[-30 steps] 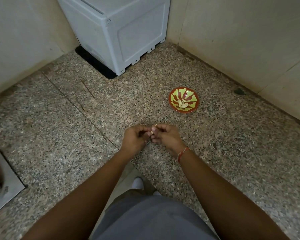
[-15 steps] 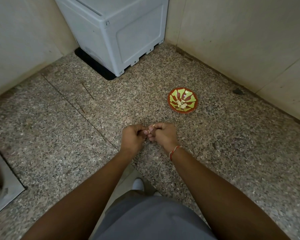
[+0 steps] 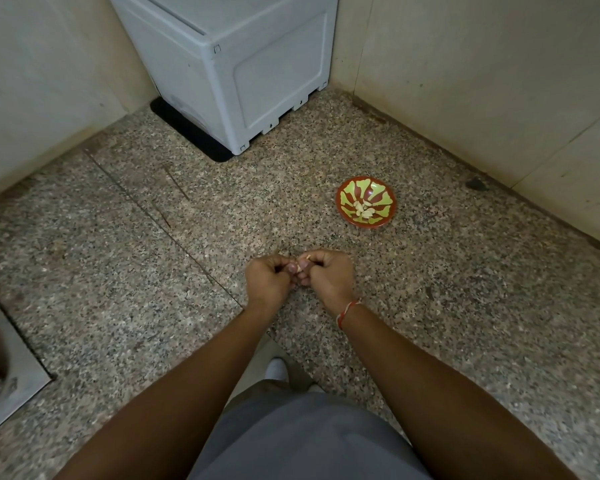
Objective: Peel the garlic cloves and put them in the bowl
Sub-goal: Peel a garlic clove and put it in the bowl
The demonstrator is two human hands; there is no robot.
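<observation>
Both hands are up close together over the speckled stone floor (image 3: 118,271), fingers curled in. The left hand (image 3: 269,280) and right hand (image 3: 328,277) are both pinching one small garlic clove (image 3: 304,266) between their fingertips, knuckles nearly touching. The red and green bowl (image 3: 383,216) sits on the floor further away and to the right, with a few peeled cloves (image 3: 362,208) in it. A grey appliance (image 3: 243,64) stands in the far corner. There's a red thread band (image 3: 347,311) on the right wrist.
</observation>
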